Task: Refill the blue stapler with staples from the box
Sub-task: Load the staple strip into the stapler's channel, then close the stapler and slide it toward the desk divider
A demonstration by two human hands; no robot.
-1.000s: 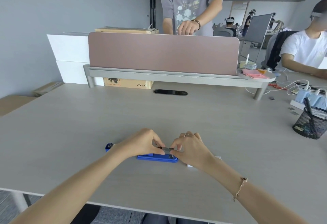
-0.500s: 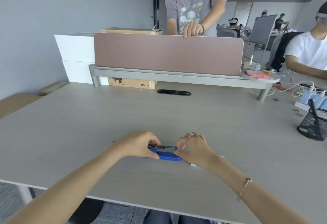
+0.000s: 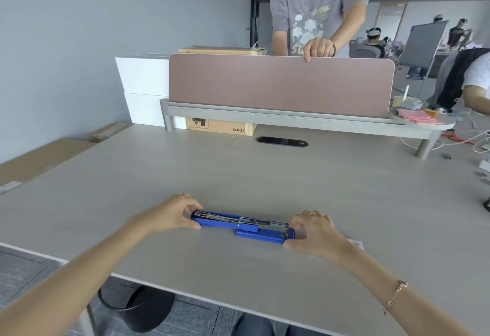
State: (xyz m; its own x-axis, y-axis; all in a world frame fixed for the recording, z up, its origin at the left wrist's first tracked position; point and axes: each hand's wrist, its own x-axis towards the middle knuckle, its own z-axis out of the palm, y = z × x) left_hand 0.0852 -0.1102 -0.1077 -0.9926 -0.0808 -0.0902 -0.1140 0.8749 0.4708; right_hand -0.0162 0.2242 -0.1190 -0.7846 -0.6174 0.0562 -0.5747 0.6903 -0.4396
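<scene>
The blue stapler (image 3: 242, 227) lies folded out flat on the light desk (image 3: 265, 176), with its metal staple channel facing up. My left hand (image 3: 172, 215) grips its left end between thumb and fingers. At the right end, my right hand (image 3: 315, 232) holds the base and the channel tip. A small white box (image 3: 355, 244), likely the staple box, peeks out from behind my right wrist, mostly hidden.
A pink divider screen (image 3: 281, 83) on a grey shelf crosses the back of the desk, and a person (image 3: 318, 12) stands behind it with a hand on its top. A cardboard box (image 3: 221, 126) sits under the shelf. Cables and another person's arm are at far right.
My hands were close together over the stapler's middle. They have spread to its two ends, and the stapler now lies fully opened out flat.
</scene>
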